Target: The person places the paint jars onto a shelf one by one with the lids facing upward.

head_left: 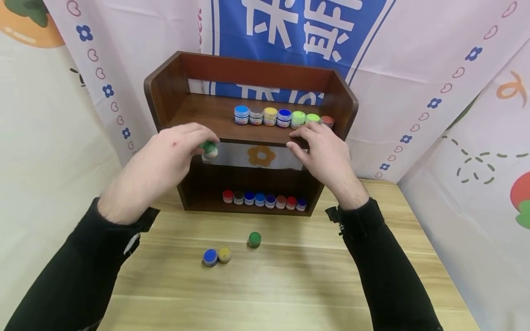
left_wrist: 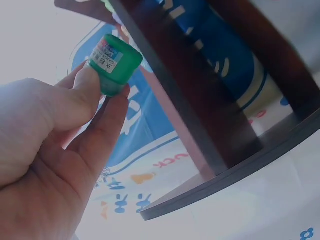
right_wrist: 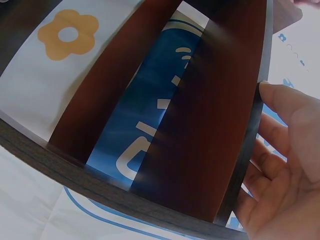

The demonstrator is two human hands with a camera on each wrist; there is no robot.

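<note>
Between thumb and fingertips, my left hand (head_left: 153, 158) pinches a small paint jar (head_left: 210, 150) with a green lid, in front of the upper shelf's left part. The left wrist view shows this paint jar's label and green paint (left_wrist: 122, 62). My right hand (head_left: 325, 149) is at the front edge of the upper shelf (head_left: 207, 115), near its right end. Its thumb touches the board edge in the right wrist view, with the other fingers loosely bent beyond it. Close to these fingers, a row of paint jars ends with a brownish-red one (head_left: 327, 121).
Another row of paint jars (head_left: 259, 199) stands on the lower shelf of the dark wooden rack (head_left: 165, 99). On the table (head_left: 281, 285) in front are a blue-lidded jar (head_left: 210, 257), a yellow-lidded jar (head_left: 225, 254) and a green-lidded jar (head_left: 254, 239). Printed cloth (head_left: 397, 101) hangs behind.
</note>
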